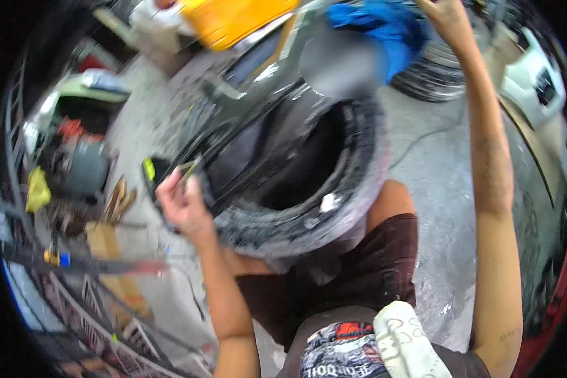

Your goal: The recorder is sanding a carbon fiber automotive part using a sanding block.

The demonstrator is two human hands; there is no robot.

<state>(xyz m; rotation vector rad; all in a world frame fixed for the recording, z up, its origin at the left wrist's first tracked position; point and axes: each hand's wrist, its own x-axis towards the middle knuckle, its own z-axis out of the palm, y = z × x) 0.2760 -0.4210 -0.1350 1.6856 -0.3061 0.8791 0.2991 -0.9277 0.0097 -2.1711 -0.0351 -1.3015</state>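
My left hand [186, 205] is raised at the left side of a large black tyre [290, 236], its fingers bent around a small, thin, yellowish strip [191, 169]. Motion blur hides what kind of thing the strip is. Across the tyre lies a long, dark, glossy panel [249, 135] that looks like a car body part. My right arm stretches far forward to the upper right. Up there my right hand [446, 17] is near a bundle of blue cloth [375, 19]; the frame's top edge cuts off its fingers, and I cannot see whether they hold anything.
Stacked tyres [431, 82] stand beyond on the right, beside a white car part [535, 82]. A yellow bin [233, 19] is at the back. A blurred grey round patch [343, 63] covers part of the panel's far end. Metal racks [101, 309] and cardboard [116, 264] are at the left.
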